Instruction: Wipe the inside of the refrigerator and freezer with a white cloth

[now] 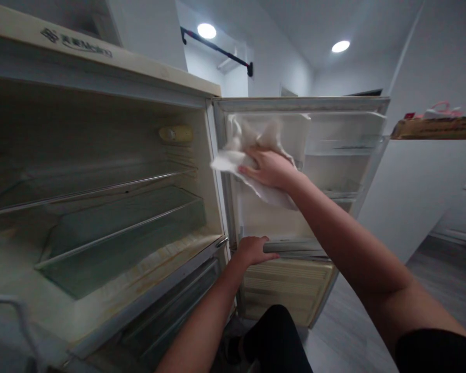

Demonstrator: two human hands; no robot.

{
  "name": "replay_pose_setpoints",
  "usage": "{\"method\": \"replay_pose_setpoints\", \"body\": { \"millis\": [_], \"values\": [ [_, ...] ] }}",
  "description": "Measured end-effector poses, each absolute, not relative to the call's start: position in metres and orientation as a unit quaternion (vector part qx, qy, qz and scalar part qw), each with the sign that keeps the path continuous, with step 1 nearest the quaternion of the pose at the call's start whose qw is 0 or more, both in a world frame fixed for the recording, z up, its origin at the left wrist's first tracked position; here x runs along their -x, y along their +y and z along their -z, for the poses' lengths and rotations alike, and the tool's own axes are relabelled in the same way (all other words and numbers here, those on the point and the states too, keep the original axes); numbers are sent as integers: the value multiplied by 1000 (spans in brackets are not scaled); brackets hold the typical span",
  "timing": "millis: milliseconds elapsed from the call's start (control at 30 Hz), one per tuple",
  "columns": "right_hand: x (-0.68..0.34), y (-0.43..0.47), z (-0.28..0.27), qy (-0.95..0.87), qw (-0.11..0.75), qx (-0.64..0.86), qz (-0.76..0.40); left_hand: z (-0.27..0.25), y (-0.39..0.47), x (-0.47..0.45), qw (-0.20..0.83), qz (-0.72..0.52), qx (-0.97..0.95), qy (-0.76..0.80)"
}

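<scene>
My right hand (270, 167) presses a white cloth (272, 194) against the inner panel of the open upper fridge door (272, 217). The cloth is crumpled and blurred above the fingers and hangs loose beneath them. Lower down, my left hand (252, 250) grips the bottom part of the same door, its fingers around a grey ledge (291, 247). To the left stands the open fridge compartment (213, 207), with a glass shelf (101, 189) and a clear drawer (124, 243) inside. Yellowish stains mark the compartment floor.
Below, the lower fridge door (287, 285) also stands open, beside the lower compartment (174, 305). A white cabinet (423, 176) on the right carries a cardboard box (438, 127). My knee (277, 331) is close under the doors. A dark rod (217, 49) spans an opening behind.
</scene>
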State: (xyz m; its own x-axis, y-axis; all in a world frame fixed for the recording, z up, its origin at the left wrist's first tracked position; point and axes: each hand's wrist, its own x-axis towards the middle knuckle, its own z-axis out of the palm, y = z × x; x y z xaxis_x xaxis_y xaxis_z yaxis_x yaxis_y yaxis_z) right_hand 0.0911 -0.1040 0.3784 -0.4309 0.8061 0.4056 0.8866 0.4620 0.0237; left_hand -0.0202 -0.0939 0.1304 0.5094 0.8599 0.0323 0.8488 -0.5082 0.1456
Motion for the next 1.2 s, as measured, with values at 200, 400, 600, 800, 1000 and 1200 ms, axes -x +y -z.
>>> {"method": "replay_pose_setpoints", "body": {
  "millis": [200,400,600,800,1000,1200],
  "values": [
    [-75,-83,-384,-861,82,486,128,-125,-93,25,49,-59,-873,482],
    [-119,-95,-390,-842,44,530,95,-121,-97,30,37,-82,-877,472],
    [-139,-106,-383,-792,25,582,185,-119,-98,34,32,-97,-884,457],
    [-108,-109,-367,-794,71,532,284,-114,-97,36,33,-110,-880,460],
    [-52,-101,-361,-805,124,514,270,-116,-101,36,25,-105,-876,470],
    [-27,-106,-356,-793,156,524,270,-116,-104,44,14,-98,-877,471]
  ]
}}
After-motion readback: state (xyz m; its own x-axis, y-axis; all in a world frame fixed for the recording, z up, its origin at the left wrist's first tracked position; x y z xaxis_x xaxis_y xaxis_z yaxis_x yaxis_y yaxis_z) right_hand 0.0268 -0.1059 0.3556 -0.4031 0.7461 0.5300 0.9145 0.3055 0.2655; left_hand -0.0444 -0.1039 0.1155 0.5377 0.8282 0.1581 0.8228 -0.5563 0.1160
